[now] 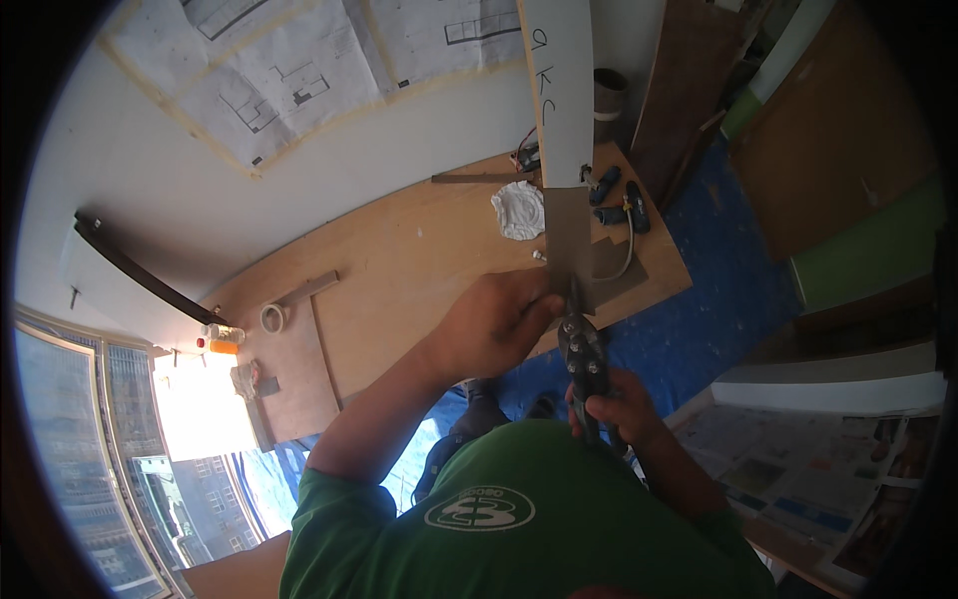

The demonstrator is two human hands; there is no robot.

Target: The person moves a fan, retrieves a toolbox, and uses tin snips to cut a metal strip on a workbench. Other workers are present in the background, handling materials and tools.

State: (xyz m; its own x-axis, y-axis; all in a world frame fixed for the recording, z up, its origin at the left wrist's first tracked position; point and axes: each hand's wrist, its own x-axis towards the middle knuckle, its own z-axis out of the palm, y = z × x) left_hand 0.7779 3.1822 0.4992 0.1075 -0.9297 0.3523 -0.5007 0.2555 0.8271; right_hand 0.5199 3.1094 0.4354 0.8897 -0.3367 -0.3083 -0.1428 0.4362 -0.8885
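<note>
My right hand (621,407) is wrapped round the handles of dark metal snips (582,351), which point away from me. The jaws meet the near end of a flat grey-brown strip (569,235). Beside the jaws, my left hand (499,324) pinches the strip's near end between thumb and fingers. The strip's far end lines up with the lower end of a tall white board (567,110); whether they are joined I cannot tell. How far the jaws are apart is too small to make out.
On the wooden table (399,235) lie a crumpled white cloth (518,211), a tape roll (272,318), an orange-and-white bottle (222,339) and dark tools (636,208). Blue sheeting (709,260) covers the floor. Drawings (289,85) hang on the wall; a window (80,459) is at left.
</note>
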